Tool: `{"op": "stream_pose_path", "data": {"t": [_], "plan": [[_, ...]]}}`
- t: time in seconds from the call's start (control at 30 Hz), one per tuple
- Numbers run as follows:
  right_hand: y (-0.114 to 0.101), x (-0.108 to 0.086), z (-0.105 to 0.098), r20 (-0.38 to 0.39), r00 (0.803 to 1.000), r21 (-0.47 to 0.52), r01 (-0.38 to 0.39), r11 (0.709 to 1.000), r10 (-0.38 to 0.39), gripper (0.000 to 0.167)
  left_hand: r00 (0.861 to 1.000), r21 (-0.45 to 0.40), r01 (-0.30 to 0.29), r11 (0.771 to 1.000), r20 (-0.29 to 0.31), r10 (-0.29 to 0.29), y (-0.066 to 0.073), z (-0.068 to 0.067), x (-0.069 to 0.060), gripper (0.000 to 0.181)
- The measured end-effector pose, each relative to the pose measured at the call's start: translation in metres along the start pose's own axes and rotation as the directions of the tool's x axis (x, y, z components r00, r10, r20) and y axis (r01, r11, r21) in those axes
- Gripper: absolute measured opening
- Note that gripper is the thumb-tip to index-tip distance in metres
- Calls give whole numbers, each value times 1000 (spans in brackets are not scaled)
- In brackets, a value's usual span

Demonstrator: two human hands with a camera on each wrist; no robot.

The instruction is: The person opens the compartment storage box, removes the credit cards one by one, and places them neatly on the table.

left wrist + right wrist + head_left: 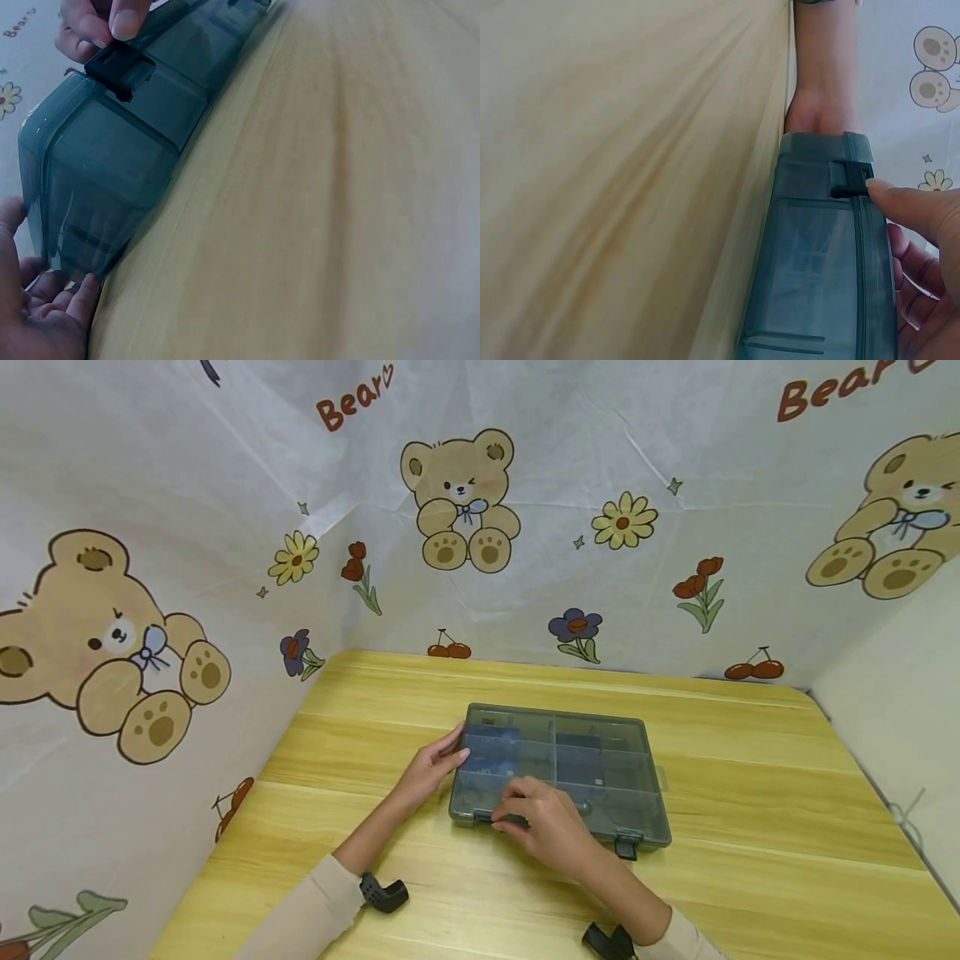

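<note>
Your clear grey box (557, 760) sits on the bench (750, 793), about midway between its left and right edges, toward the back edge. Lid's down (blue pieces (491, 750) show through it). Your left hand (429, 770) grips the box's left end. Your right hand (547, 827) pinches the left front latch (118, 69). The right front latch (626, 847) juts out near the box's front-right corner.
</note>
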State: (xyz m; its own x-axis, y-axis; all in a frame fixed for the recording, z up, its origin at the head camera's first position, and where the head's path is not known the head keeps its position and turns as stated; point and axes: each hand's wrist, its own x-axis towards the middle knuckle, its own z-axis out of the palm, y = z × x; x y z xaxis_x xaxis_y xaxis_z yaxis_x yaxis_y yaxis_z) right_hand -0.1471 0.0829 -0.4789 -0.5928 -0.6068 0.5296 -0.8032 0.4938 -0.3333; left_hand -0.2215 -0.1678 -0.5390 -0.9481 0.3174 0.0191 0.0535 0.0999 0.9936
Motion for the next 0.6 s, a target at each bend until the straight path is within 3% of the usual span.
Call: {"op": "stream_pose_path", "data": {"t": [0.6], "plan": [[-2, 0, 4, 36, 992, 116, -121, 986, 117, 10, 998, 29, -67, 997, -13, 68, -2, 0, -1, 63]]}}
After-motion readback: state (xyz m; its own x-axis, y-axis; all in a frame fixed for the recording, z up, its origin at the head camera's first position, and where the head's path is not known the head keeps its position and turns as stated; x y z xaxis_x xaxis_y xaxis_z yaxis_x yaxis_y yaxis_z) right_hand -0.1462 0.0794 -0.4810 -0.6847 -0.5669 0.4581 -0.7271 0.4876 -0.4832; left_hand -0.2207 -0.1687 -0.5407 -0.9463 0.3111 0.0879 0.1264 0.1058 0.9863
